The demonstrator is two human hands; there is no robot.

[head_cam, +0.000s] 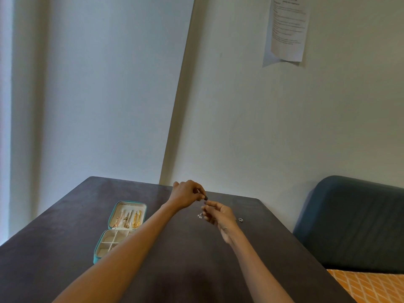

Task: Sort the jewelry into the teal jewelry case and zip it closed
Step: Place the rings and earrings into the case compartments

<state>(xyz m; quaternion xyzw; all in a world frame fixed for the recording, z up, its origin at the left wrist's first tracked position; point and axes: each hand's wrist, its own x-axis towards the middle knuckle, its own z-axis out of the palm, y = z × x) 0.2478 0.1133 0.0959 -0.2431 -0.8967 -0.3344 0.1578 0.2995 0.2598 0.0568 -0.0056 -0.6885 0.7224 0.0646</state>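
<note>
Left hand: the left hand (188, 194) is raised over the far middle of the table (65, 248), fingers curled, pinching a small dark piece of jewelry (205, 196) at its fingertips.
Right hand: the right hand (218, 214) sits just near and right of the left one, fingers curled round a small pale, shiny piece (200, 215) that hangs at its left side; what kind of piece it is cannot be told.
Case: the teal jewelry case (109, 217) lies open on the left part of the table, well left of both hands, partly hidden by the left forearm.
Lid half: the far half holds gold chains (136, 218) and other hanging pieces side by side.
Tray half: the near half is split into cream compartments; their contents are too small to make out.
Ring: a small ring (240, 220) lies on the table just right of the right hand.
Writing: a printed sheet (288, 29) hangs on the wall at far right; its text is too blurred to read.
Seat: a dark blue padded seat (354, 221) stands right of the table.
</note>
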